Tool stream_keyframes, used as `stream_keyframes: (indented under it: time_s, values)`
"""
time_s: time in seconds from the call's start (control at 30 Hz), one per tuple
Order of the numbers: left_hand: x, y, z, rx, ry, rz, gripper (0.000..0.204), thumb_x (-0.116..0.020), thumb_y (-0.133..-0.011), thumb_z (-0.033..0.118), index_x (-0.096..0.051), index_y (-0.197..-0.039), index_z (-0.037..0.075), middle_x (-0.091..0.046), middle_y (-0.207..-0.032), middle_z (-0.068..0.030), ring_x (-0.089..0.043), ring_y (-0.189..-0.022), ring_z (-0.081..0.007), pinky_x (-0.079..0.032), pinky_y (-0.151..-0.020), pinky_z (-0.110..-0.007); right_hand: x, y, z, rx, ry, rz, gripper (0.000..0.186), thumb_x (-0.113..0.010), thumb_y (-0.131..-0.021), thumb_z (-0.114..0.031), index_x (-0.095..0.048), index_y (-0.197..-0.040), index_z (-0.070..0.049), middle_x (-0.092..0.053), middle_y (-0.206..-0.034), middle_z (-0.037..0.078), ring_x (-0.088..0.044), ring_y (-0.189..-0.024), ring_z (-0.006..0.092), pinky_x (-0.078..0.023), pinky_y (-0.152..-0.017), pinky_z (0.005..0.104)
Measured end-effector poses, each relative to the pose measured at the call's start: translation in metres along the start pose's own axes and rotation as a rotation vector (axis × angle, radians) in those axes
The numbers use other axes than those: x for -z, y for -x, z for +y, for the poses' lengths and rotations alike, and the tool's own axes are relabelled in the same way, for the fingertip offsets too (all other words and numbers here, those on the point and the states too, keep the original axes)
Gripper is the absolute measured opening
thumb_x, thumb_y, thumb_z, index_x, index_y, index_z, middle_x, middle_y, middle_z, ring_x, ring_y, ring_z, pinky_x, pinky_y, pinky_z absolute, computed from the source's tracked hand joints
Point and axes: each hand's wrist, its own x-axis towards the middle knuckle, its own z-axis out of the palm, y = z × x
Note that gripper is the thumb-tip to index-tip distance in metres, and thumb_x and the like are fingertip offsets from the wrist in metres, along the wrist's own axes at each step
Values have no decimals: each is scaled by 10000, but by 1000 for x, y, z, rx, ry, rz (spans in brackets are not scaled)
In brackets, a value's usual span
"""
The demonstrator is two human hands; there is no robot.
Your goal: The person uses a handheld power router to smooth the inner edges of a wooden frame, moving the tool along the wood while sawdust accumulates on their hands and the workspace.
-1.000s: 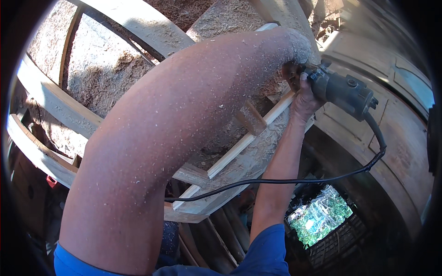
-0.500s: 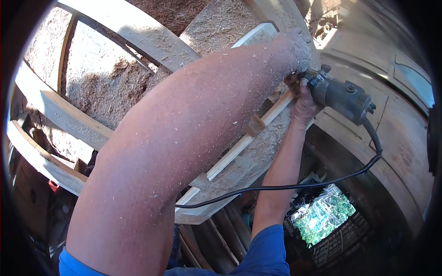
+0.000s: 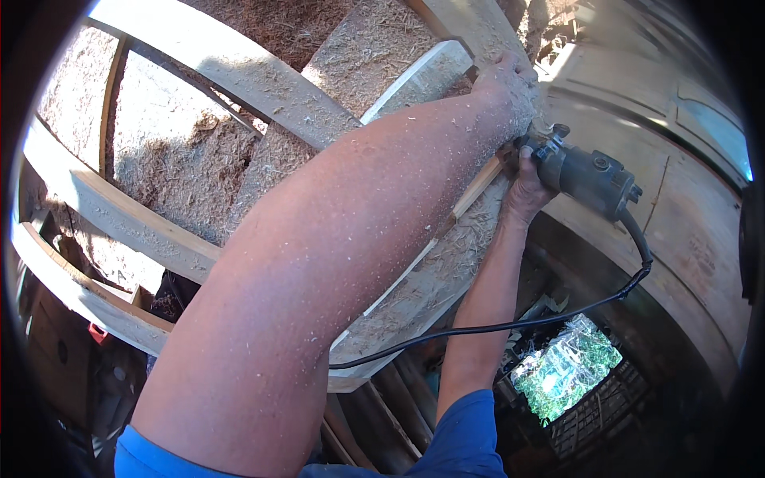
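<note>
My right hand grips a grey trim router near its base, thumb on top. The router lies sideways, its cylindrical motor pointing right and its black cord looping back toward me. Its cutting end is hidden by my left hand and wrist. My left arm crosses the view, and my dusty left hand is bent beside the router's base, fingers curled; what they hold is hidden. Beneath both arms lies a pale wooden board strewn with shavings, with a narrow wood strip along it, partly behind my left arm.
At left, long curved-looking timbers form a frame over sawdust-covered ground. A pale board end juts beyond my left forearm. Panelled wood stands at right. Below right, a dark crate sits by a bright opening.
The router and my right hand have shifted slightly left. My left forearm now covers more of the wood strip, and more of the pale board end beyond it shows.
</note>
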Motion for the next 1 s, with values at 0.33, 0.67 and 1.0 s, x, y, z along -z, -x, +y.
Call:
stream_keyframes:
  time_s: [0.33,0.67,1.0]
  values:
    - [14,19,-54,-69,36,-24,933,-851,-574,620,-570,-1364,210,-535,-1379,-56,-435,-1346,-258,-333,-1125,-464,-50,-6,-12,95,-3,-27,708,-886,-674,-145,-521,-1268,-23,-625,-1169,77,-618,-1058,201,-469,-979,369]
    - [24,40,-99,-78,40,-39,994,-823,-627,628,-468,-1456,211,-415,-1522,-76,-326,-1449,-270,-231,-1203,-511,-96,-13,-26,117,-62,-83,761,-895,-670,-128,-484,-1302,-24,-586,-1204,83,-586,-1107,208,-456,-1002,375]
    - [-36,-9,-109,-201,137,260,534,-726,-755,475,-673,-1222,222,-590,-1282,-114,-495,-1280,-327,-326,-1069,-621,-88,-14,-22,200,44,-67,726,-899,-678,-164,-506,-1274,-33,-608,-1186,75,-608,-1077,208,-470,-985,375]
